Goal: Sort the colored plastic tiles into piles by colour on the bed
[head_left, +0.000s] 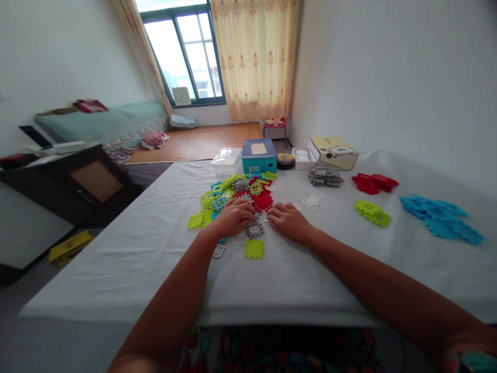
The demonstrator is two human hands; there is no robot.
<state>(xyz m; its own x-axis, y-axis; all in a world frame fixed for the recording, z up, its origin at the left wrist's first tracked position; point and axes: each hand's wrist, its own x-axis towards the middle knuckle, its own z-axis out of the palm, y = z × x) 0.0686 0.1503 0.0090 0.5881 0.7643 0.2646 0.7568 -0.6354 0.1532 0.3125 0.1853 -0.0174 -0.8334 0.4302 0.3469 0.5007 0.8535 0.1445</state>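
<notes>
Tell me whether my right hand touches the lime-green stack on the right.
Apart: the head view shows a strip of bare white cloth between the right hand and the lime-green stack.

Hands: bare
Forearms: bare, slender
Right sleeve: teal and dark patterning, partly visible
Lap garment: dark fabric, red and teal patches, motif blurred

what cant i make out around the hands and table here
All in the head view:
Left hand: its back hides whatever lies under the palm.
Right hand: its back hides whether it grips anything.
Mixed pile: its top layer covers the rest, so no count.
Blue pieces: overlap and blur hide how many.
Blue box: print too small.
</notes>
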